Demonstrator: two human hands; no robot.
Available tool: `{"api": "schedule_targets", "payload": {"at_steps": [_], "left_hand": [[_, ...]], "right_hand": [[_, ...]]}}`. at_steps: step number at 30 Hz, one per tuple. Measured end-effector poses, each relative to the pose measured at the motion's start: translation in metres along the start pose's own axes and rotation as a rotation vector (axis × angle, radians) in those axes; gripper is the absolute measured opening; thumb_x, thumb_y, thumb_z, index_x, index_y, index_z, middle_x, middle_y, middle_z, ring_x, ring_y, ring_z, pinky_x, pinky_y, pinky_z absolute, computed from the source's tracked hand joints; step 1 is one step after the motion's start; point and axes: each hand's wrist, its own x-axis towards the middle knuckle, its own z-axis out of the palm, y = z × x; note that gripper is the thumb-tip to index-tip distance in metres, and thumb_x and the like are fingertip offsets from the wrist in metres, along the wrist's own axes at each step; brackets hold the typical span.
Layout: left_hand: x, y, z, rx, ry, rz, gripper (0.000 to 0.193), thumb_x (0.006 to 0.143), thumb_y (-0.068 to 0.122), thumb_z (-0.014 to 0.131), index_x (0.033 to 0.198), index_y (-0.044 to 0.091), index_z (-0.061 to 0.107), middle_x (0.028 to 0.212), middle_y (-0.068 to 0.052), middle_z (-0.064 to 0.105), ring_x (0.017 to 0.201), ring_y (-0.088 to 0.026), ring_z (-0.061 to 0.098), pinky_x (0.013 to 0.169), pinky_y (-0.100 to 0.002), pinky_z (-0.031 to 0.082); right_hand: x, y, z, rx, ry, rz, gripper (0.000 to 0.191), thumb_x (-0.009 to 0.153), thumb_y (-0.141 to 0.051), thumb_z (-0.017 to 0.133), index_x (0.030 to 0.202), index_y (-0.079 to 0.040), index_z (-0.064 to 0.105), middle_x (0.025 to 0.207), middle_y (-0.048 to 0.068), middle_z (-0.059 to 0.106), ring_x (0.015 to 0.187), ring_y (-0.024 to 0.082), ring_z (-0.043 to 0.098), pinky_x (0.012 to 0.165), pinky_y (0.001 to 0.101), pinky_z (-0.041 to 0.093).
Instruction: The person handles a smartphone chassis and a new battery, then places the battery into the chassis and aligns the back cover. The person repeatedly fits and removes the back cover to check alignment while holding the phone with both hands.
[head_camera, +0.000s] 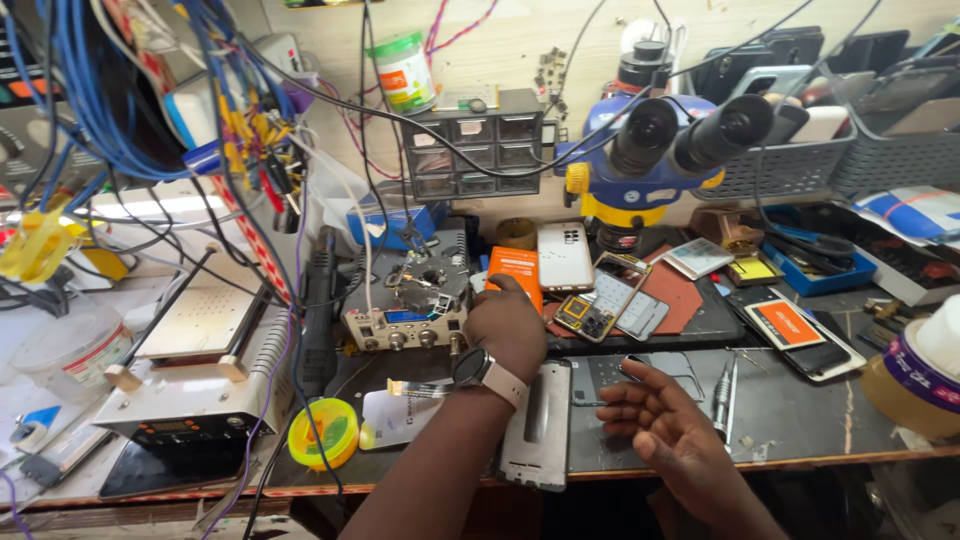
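Your left hand (507, 322) reaches forward over the table (800, 420) and rests on the near edge of an orange rectangular pack (518, 272) that lies flat just behind your knuckles; the fingers curl down over it, but you cannot tell from here whether they grip it. A watch with a pale strap (487, 372) sits on that wrist. Your right hand (655, 415) hovers low over the dark grey work mat (790, 400), palm up, fingers loosely spread and holding nothing.

Between your forearms lies a silver phone frame (540, 425), long and flat, with a slot down its middle. Just right of the orange pack stands a white phone back (565, 256), and beside it an opened phone (603, 298) showing a yellow-edged board. A metal screwdriver (724, 395) lies to the right of your right hand.

Left of your left hand sits a grey metal box with knobs and a blue display (405, 318). Nearer the table's front edge is a round yellow-green tin (324, 432). Behind everything, a blue and yellow microscope (660, 150) leans over the mat, beside a small grey drawer cabinet (478, 155) topped by a white jar with a green lid and orange label (404, 70). Further right lies a flat card with an orange panel (785, 322).
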Motion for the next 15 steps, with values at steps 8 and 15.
{"api": "schedule_targets", "payload": {"at_steps": [8,15], "left_hand": [[0.014,0.002,0.008,-0.146,0.254,0.031,0.032,0.09,0.022,0.073,0.108,0.002,0.057,0.098,-0.016,0.066,0.075,-0.027,0.076,0.055,-0.04,0.063],[-0.023,-0.017,-0.046,-0.502,0.608,0.202,0.016,0.091,0.017,0.071,0.089,0.003,0.063,0.086,-0.014,0.064,0.069,-0.031,0.067,0.059,-0.04,0.054]], "right_hand": [[-0.001,-0.003,-0.002,0.017,-0.025,0.03,0.097,0.083,-0.043,0.079,0.157,-0.004,0.03,0.135,0.022,0.057,0.119,0.03,0.062,0.104,0.044,0.051],[-0.003,-0.006,-0.003,0.046,0.007,0.093,0.096,0.081,-0.039,0.081,0.156,-0.006,0.031,0.134,0.021,0.058,0.119,0.029,0.062,0.104,0.044,0.052]]}}
